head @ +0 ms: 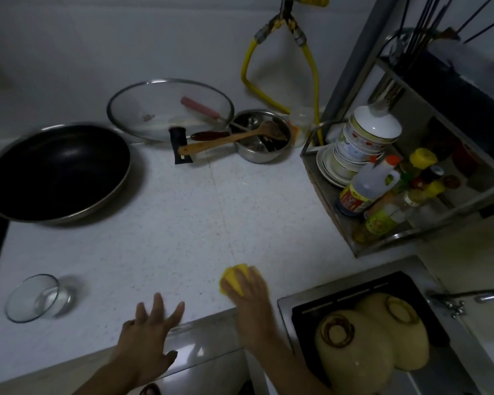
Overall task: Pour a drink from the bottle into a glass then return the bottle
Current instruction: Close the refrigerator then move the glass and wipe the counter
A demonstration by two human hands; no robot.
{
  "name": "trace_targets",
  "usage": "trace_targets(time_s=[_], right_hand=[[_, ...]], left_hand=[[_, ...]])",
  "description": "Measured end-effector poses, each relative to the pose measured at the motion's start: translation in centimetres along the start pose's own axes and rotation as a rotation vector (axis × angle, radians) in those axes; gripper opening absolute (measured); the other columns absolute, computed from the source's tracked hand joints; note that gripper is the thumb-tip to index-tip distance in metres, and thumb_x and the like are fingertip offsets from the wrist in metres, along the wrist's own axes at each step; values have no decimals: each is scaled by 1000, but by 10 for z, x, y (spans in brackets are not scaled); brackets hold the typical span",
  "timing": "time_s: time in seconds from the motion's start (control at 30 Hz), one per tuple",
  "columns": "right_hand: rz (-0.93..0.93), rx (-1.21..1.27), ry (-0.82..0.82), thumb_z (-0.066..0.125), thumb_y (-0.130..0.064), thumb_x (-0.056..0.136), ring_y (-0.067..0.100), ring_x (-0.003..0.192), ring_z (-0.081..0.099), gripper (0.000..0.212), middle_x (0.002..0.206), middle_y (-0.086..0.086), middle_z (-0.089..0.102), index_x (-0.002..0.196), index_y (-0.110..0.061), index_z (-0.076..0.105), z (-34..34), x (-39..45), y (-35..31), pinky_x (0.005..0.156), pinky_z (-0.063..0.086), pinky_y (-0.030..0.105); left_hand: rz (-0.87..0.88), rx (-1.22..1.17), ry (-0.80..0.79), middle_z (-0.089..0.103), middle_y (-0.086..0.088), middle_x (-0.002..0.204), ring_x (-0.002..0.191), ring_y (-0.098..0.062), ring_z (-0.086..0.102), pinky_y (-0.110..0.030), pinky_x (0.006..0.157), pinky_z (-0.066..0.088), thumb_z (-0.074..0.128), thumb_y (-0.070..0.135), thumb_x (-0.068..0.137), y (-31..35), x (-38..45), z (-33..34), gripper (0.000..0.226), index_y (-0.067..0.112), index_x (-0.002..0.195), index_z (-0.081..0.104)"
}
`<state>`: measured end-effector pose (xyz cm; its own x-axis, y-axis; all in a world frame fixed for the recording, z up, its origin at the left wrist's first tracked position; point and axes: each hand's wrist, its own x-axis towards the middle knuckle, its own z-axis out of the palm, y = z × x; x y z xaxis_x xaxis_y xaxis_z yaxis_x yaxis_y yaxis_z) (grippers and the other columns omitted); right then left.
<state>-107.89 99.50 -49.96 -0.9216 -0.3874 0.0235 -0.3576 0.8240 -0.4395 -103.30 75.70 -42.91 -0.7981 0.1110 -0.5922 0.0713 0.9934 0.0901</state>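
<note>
A clear glass (37,298) stands on the white counter (169,232) at the near left, with a little clear liquid in it. Bottles stand in the metal rack at the right; the largest is a clear one with an orange cap and red label (365,186). My right hand (247,289) lies flat on a yellow cloth (236,277) on the counter near the front edge, its fingers straight over the cloth. My left hand (149,337) rests on the counter's front edge with the fingers spread and holds nothing.
A black wok (54,172) sits at the far left. Behind it lean a glass lid (169,109) and a steel pot (261,138) with a wooden spatula. The rack (325,195) also holds stacked bowls. Two upturned bowls (368,340) lie in the sink at the near right.
</note>
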Motion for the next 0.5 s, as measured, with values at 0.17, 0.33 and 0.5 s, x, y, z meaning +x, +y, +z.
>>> trace_targets(time_s=[0.17,0.33,0.5], right_hand=[[-142,-109,6,27,-9,102,18,146,17,52,155,-13,35,139,-44,42,-21,-5,31,119,9,26],[278,-143,11,30,1,80,47,136,39,80,149,12,46,147,-43,25,-59,-8,129,118,23,45],[594,-213,-135,18,-19,78,50,142,26,75,156,26,28,152,-20,30,-97,15,198,116,23,58]], left_hand=[[-10,6,-25,-10,-13,165,147,-46,10,-47,107,39,52,61,80,0,0,1,92,44,154,0],[-17,-28,-14,-9,-9,165,148,-43,11,-45,107,41,51,62,81,0,1,2,90,46,153,1],[-33,-22,-28,-13,-8,165,150,-43,2,-47,113,33,51,62,83,1,1,3,89,45,154,-1]])
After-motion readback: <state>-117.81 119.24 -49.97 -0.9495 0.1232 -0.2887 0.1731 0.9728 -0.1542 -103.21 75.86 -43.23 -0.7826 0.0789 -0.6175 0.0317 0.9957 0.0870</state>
